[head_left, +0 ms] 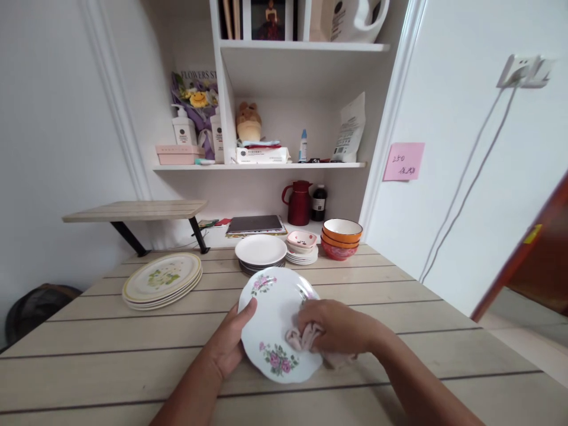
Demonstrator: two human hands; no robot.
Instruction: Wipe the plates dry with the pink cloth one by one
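A white plate (270, 313) with pink flowers and a scalloped rim is tilted up toward me over the table. Around its left edge grips my left hand (231, 337), the thumb on the front face and the other fingers behind. Bunched in my right hand (339, 325) is a pale pinkish cloth (304, 338), pressed against the right part of the plate's face. A loose end of the cloth hangs past the plate's lower right rim, slightly blurred.
Behind the plate stand a stack of plates with a white one on top (261, 249), small dishes (302, 239) and stacked bowls (341, 236). Yellow-rimmed plates (164, 278) are piled at left, near a raised wooden stand (135, 210). A red jug (299, 203) stands farther back.
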